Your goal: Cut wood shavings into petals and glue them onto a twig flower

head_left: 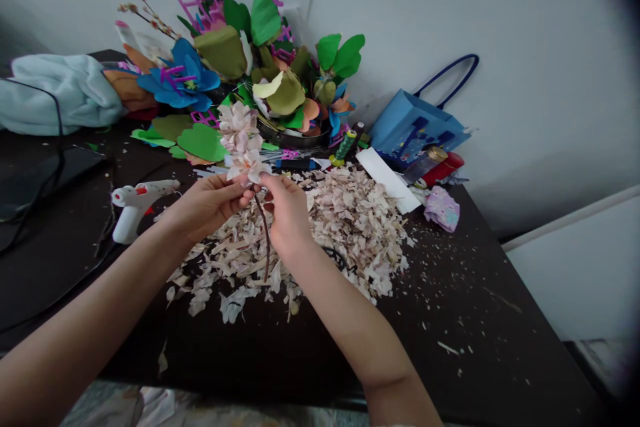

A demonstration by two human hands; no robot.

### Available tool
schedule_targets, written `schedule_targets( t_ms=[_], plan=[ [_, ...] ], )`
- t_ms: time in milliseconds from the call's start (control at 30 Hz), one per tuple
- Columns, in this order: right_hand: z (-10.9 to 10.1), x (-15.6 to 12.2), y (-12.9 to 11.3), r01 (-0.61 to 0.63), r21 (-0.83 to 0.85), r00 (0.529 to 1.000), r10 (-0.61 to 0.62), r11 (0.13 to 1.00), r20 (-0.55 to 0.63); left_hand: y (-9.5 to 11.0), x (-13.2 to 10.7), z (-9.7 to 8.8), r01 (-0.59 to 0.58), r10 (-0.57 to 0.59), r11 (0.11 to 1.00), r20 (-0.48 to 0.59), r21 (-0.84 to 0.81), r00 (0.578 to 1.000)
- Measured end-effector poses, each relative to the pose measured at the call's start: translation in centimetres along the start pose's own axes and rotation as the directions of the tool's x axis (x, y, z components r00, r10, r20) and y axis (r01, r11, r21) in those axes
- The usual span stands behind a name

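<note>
Head view: blossoms going onto a stem

The left hand (pixel 210 203) and right hand (pixel 287 210) are pinching shut on a papery pink flower sprig (pixel 243 140) above the table (pixel 500 320), apparently pressing a bloom onto its thin brown stem (pixel 266 240). A further petal would be calling for the flaky heap (pixel 350 220) and the glue gun (pixel 135 203) nearby.

Flower stem (pixel 266 243) partly hidden behind right hand (pixel 287 213) above petal pile (pixel 350 220), bottles (pixel 443 169) right of pile, labels unreadable, blurred clutter (pixel 150 407) below pile, edge-cut.
</note>
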State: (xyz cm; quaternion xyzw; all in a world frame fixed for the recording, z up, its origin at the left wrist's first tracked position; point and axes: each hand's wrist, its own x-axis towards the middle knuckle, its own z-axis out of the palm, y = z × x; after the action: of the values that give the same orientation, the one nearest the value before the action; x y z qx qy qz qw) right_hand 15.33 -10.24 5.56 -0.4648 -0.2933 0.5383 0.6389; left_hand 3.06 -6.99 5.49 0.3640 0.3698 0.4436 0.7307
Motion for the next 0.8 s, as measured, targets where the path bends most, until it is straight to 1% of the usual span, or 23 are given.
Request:
schedule_targets(
  t_ms=[133, 267, 467, 567, 800],
  plan=[
    [0.06, 0.08, 0.0, 0.005, -0.001, 1.0, -0.005, 1.0, -0.002, 0.0, -0.11, 0.18, 0.013, -0.014, 1.0, -0.017, -0.013, 1.0],
    [0.21, 0.03, -0.1, 0.007, 0.01, 1.0, -0.007, 1.0, 0.013, -0.09, -0.02, 0.28, 0.003, -0.002, 1.0, 0.009, -0.031, 1.0],
    [0.77, -0.52, -0.74, -0.038, 0.133, 0.999, 0.04, 0.99, -0.015, -0.35, 0.16, 0.11, -0.016, 0.018, 0.998, 0.04, -0.059, 0.999],
    [0.94, -0.65, -0.93, -0.067, 0.187, 0.998, 0.068, 0.98, 0.005, -0.42, 0.14, 0.04, -0.016, 0.019, 0.997, 0.046, -0.072, 0.999],
    [0.9, -0.36, -0.58, -0.095, 0.233, 0.995, 0.089, 0.968, 0.04, -0.29, 0.02, 0.15, -0.003, 0.005, 0.997, 0.029, -0.071, 1.0]
  ],
)
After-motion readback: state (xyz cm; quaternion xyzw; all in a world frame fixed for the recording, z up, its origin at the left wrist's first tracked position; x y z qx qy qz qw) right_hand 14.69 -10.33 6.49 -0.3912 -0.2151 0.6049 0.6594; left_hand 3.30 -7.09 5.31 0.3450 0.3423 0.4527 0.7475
